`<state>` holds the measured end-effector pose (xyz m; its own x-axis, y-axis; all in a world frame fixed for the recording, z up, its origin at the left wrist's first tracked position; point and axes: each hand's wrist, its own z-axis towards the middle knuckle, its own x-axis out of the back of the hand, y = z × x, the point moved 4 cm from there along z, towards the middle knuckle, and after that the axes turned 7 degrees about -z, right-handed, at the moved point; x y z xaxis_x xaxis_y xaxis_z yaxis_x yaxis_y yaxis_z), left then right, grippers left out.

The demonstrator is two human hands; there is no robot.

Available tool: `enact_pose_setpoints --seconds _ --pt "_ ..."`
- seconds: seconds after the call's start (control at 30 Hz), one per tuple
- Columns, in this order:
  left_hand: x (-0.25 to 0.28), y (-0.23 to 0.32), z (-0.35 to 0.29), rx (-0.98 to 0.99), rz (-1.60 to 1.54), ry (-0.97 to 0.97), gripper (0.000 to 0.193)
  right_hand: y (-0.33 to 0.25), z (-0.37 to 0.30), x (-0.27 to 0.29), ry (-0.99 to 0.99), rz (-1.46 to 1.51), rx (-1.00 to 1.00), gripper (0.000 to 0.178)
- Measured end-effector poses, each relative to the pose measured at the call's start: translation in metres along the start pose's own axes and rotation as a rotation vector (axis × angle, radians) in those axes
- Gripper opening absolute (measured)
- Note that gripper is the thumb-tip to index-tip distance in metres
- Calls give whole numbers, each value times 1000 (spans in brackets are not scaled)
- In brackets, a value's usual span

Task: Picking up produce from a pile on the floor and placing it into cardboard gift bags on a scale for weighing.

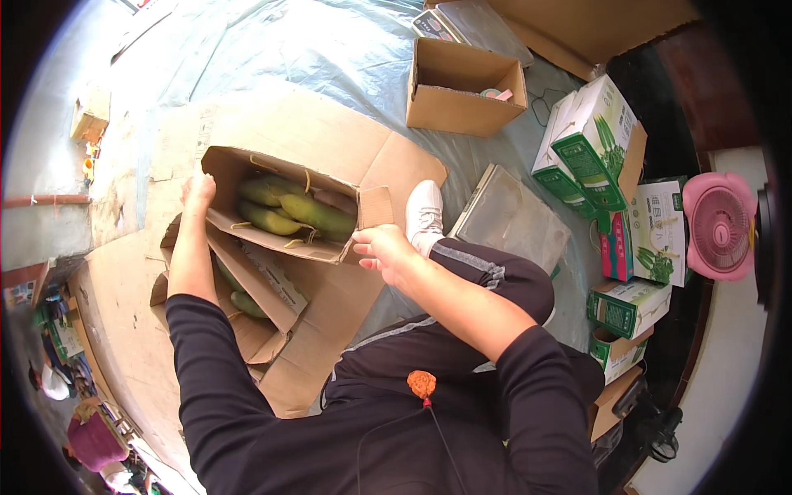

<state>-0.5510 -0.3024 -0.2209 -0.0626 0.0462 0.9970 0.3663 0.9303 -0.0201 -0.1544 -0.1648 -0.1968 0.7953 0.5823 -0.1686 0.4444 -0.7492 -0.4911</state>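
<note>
In front of me an open cardboard box (289, 239) holds several long, green to yellowish gourd-like fruits or vegetables (289, 206); their exact kind is unclear. Short yellow cord pieces stick out of its walls. My left hand (198, 191) is closed around the box's left edge. At the right side, my right hand (386, 250) has its fingers apart, with the fingertips at the lower corner of a small raised flap (376, 208). Below, partly hidden by that box and my left forearm, a second open box (264, 289) contains more green produce (246, 304).
Flattened cardboard (330, 124) lies under the boxes over blue plastic sheeting (289, 41). An open brown carton (466, 111) stands beyond. Right of my shoe (425, 216) are a flat translucent case (516, 219), green-and-white cartons (594, 148) and a pink fan (720, 227).
</note>
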Motion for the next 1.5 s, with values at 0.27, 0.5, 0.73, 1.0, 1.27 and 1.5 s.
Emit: enact_pose_setpoints --seconds 0.27,0.5,0.73,1.0,1.27,1.5 --pt "52 107 -140 -714 -494 -527 49 -59 -69 44 -300 -191 175 44" --pt "-6 106 -236 -981 97 -642 33 -97 -121 134 -121 -92 465 29" --pt "-22 98 -232 -1128 -28 -455 23 -75 -157 238 165 -34 536 27" --pt "-20 16 -220 -993 516 -641 26 -32 -187 323 341 -16 547 28" --pt "-4 23 -201 -840 303 -731 23 12 -200 385 469 -65 473 30" --pt "74 119 -191 -987 -260 -292 14 55 -234 447 645 -47 469 32"
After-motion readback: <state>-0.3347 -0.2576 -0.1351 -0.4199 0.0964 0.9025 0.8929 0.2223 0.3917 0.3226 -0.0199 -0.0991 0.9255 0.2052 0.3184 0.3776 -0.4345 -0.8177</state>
